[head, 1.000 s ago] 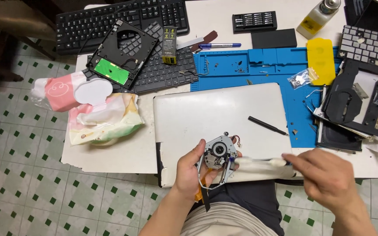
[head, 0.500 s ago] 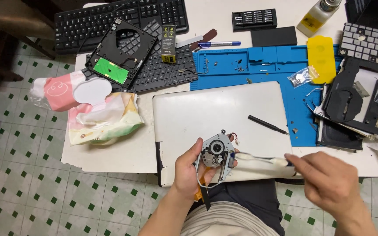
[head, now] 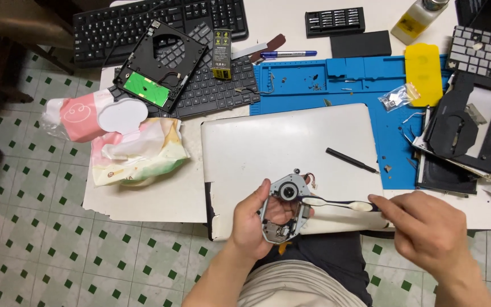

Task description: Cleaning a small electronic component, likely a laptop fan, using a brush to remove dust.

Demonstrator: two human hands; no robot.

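My left hand (head: pixel 252 220) grips a small metal disc-drive mechanism (head: pixel 283 206) with a round spindle hub, held over the near edge of a white laptop lid (head: pixel 279 142). My right hand (head: pixel 427 236) holds a toothbrush (head: pixel 336 203) by its handle. The brush head touches the mechanism just right of the hub. A short orange ribbon tab hangs below the mechanism.
A thin black tool (head: pixel 352 161) lies on the lid. Behind are a blue work mat (head: pixel 336 82), two black keyboards (head: pixel 160 23), an open drive tray with a green board (head: pixel 160 65), a bit case (head: pixel 335 21) and wet-wipe packs (head: pixel 109 133). A disassembled black drive (head: pixel 473 133) sits at the right.
My right hand has moved left, bringing the toothbrush head against the mechanism. My left hand has kept the mechanism in nearly the same place.
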